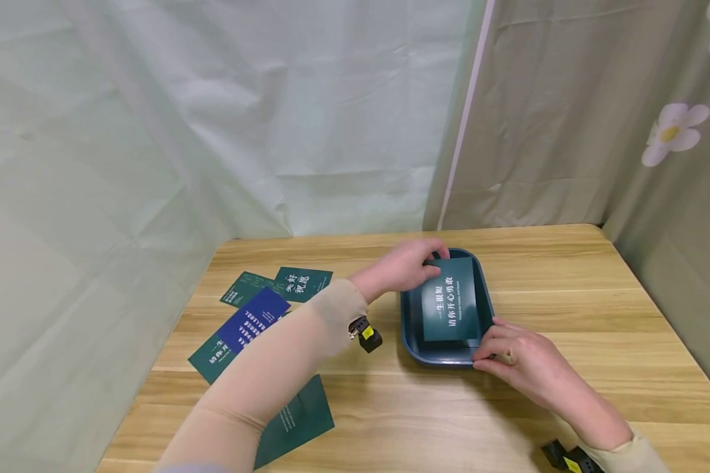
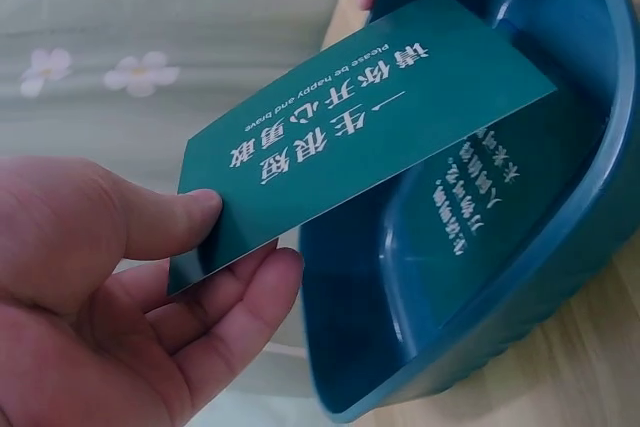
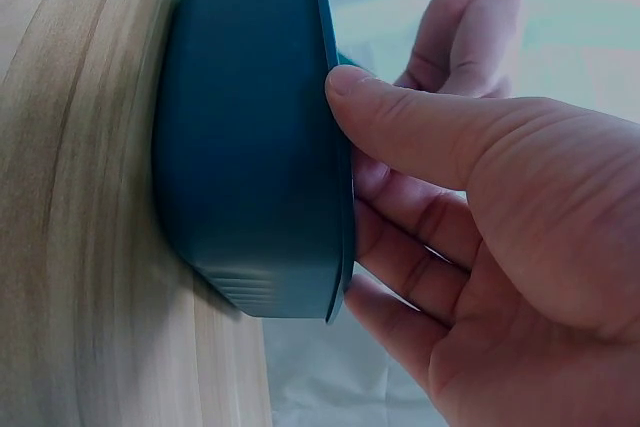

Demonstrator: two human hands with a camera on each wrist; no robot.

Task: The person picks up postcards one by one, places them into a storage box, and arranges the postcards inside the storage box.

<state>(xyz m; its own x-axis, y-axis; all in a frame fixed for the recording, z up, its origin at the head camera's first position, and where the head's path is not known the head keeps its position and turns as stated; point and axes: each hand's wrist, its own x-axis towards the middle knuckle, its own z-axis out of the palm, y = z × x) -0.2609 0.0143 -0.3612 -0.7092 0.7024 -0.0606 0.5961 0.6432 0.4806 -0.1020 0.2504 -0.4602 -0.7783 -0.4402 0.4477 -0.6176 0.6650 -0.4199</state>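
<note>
One green card [image 1: 449, 299] above another [image 2: 500, 202], one bin [image 1: 440, 360], two hands [image 1: 410, 265]

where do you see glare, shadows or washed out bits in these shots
Head view: soft shadow on the table near the right hand; left wrist view: pale glints on the blue tray's inner wall, the card shadowed at its held end; right wrist view: bright, washed-out backdrop behind the left hand.

A light-brown wood-grain tabletop [image 1: 378, 407] is occupied by a teal-blue rounded rectangular plastic basin [image 1: 432, 362] and, to its left, by dark-green rectangular printed cards [image 1: 313, 282], partly overlapped by a deep-blue card [image 1: 254, 318].
</note>
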